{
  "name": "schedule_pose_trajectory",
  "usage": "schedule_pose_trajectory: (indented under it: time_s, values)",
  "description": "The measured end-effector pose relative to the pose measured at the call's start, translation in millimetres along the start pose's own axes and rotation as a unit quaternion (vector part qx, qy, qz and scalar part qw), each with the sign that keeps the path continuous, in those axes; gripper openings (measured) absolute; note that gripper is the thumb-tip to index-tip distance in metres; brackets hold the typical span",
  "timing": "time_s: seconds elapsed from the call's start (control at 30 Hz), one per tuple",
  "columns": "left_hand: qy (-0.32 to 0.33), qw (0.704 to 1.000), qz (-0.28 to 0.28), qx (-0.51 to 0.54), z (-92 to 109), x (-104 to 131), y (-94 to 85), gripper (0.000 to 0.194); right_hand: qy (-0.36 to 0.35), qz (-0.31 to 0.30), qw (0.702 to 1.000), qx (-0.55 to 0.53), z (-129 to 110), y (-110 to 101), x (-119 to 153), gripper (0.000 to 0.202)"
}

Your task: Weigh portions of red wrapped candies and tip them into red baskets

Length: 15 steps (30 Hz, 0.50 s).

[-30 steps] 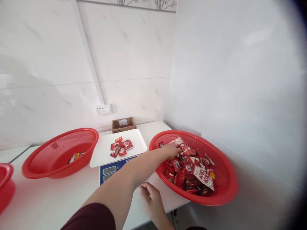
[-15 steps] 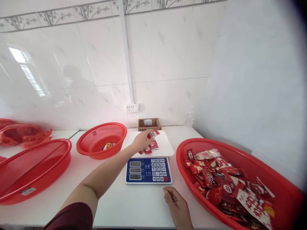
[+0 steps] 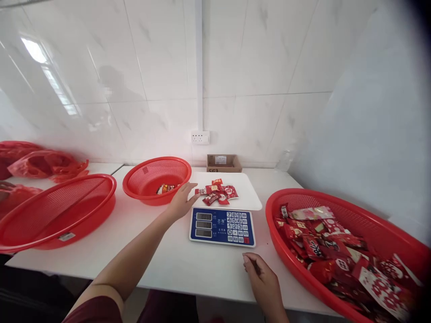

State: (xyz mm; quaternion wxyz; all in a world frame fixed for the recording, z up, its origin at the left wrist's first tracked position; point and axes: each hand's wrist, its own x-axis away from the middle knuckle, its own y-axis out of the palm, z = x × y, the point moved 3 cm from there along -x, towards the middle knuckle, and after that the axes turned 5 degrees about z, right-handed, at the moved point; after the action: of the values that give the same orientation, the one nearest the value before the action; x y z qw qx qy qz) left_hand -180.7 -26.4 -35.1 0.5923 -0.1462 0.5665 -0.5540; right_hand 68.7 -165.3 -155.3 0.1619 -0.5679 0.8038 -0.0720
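Observation:
My left hand (image 3: 182, 201) is open at the left edge of the white scale plate (image 3: 249, 193), its fingertips beside a pile of small red packets (image 3: 220, 192). Blue keys and three displays mark the scale's front panel (image 3: 222, 228). My right hand (image 3: 264, 280) hovers over the table's front part, right of centre, its fingers curled; whether anything small is inside is hidden. To its right, a large red basket (image 3: 286, 255) holds many red and pink packets (image 3: 323, 251).
A round red basket (image 3: 134, 195) with a few packets stands left of the scale. Further left are a large red basket (image 3: 90, 226) and red bags (image 3: 50, 165). A cardboard box (image 3: 232, 162) stands behind the scale, and a person's hand (image 3: 5, 190) shows at the left edge.
My left hand has let go of a red packet, now lying on the scale plate, and has drawn back left with its fingers apart. The view has shifted.

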Motion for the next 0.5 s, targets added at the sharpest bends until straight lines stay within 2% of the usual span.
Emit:
schedule_pose_trajectory:
  time_s: [0.17,0.3,0.37,0.5]
  values:
    - [-0.067,0.994,0.036,-0.081,-33,21,-21.8,0.039,0.002,-0.012,0.999,0.039,1,1,0,0.036]
    - [-0.167,0.972,0.033,-0.161,-81,18,-48.0,0.044,0.009,-0.016,0.999,0.047,2,1,1,0.036]
    - [-0.22,0.955,0.008,-0.197,-109,13,-63.3,0.054,0.011,-0.015,0.999,0.044,0,1,2,0.036]
    - [-0.296,0.921,-0.085,-0.239,-158,11,-96.7,0.081,0.019,-0.015,0.999,0.035,-3,0,2,0.037]
